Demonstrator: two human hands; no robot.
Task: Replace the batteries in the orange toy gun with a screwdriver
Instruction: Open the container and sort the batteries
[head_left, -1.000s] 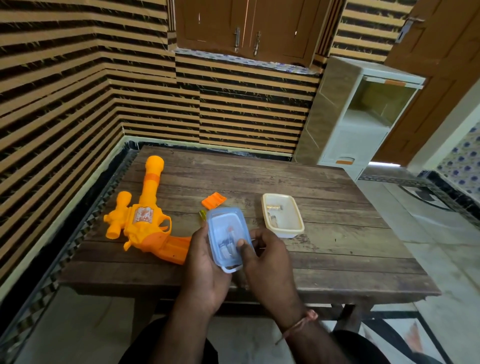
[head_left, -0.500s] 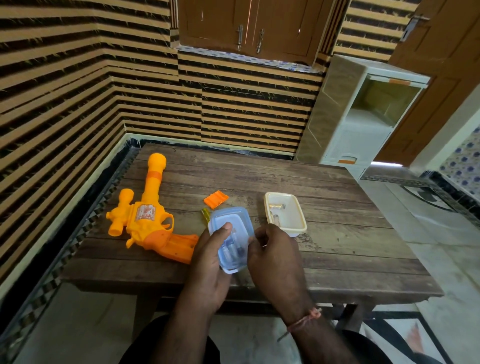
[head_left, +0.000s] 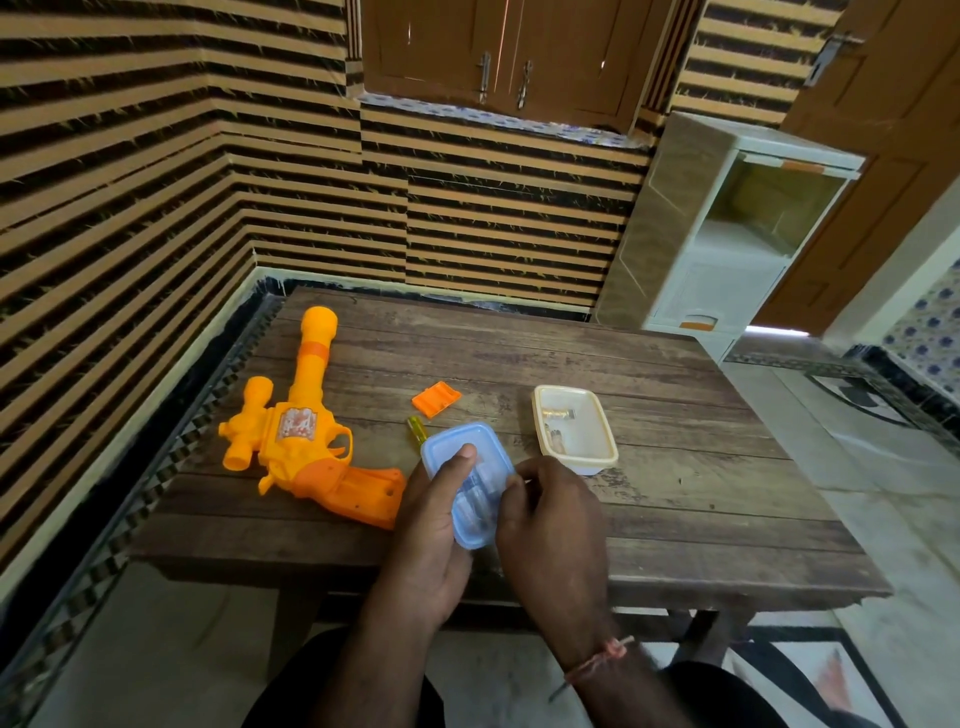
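Note:
The orange toy gun (head_left: 301, 431) lies on the left of the wooden table (head_left: 675, 467), grip toward me. Its orange battery cover (head_left: 436, 398) lies loose beside it. A yellow-handled screwdriver (head_left: 416, 429) shows partly behind a small blue-lidded clear box (head_left: 467, 452). My left hand (head_left: 431, 525) grips that box from the left, thumb on its lid. My right hand (head_left: 550, 525) holds its right edge with curled fingers. Something small shows through the lid, too blurred to name.
An open cream box (head_left: 576, 415) with a battery and small bits inside stands right of my hands. A white plastic cabinet (head_left: 727, 249) stands past the table's far right corner. Striped walls close in on the left and back.
My left thumb has slid up onto the box lid. My right hand has shifted from the lid's front to its right edge. The view has tilted slightly.

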